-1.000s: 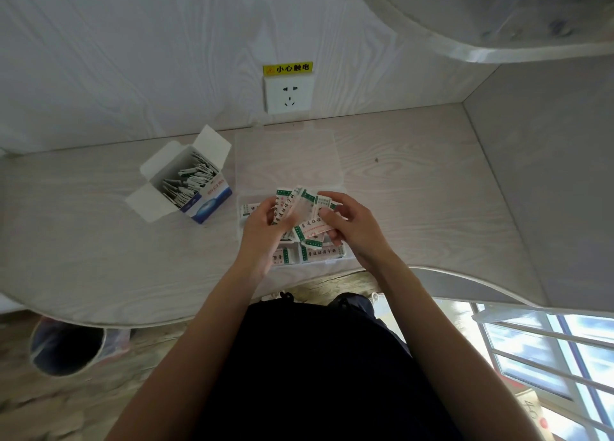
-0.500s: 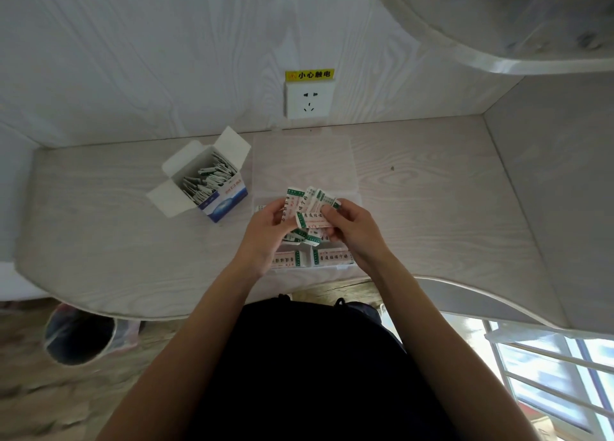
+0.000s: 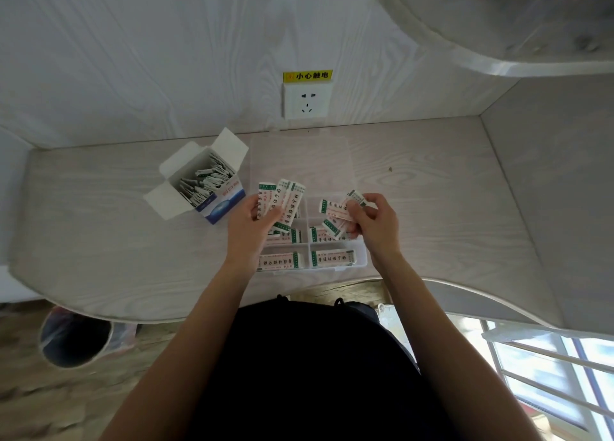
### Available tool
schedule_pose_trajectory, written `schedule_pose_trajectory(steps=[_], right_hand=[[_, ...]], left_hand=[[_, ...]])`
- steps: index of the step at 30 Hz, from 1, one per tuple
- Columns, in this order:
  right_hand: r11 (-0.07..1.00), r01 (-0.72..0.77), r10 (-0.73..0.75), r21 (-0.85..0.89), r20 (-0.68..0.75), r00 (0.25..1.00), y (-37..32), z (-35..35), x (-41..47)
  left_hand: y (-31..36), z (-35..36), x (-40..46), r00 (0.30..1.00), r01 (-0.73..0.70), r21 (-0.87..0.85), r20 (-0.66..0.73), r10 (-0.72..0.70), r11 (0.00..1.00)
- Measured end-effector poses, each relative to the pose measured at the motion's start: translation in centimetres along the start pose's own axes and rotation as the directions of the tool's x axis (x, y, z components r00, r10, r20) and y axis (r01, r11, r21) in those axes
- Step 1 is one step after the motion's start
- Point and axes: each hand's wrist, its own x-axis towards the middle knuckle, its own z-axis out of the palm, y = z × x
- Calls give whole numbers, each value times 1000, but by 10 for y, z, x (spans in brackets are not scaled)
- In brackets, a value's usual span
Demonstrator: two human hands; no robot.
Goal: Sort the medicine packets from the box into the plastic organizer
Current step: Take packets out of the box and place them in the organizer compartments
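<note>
Above the plastic organizer (image 3: 360, 256) on the desk (image 3: 99, 234): left hand (image 3: 254, 223) gripping a fan of medicine packets (image 3: 282, 201), right hand (image 3: 375, 221) pinching a few more. Left of it, open box (image 3: 207, 183), packets inside.

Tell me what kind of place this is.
Probably a small built-in desk nook in a home or dormitory room: a pale wood-grain desk set between matching walls, a wall socket with a yellow warning label, a shelf overhead, and a waste bin on the floor.
</note>
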Motion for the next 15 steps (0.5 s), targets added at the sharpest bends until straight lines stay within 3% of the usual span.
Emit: schedule_pose_trajectory(steps=[10, 15], right_hand=[[943, 150, -149, -298, 28, 988, 18, -1, -2], [977, 91, -103, -191, -56, 993, 16, -6, 3]], left_hand=[[-7, -2, 1, 1000, -2, 1, 9, 2, 1000], [-8, -3, 0, 1000, 17, -19, 8, -17, 1000]])
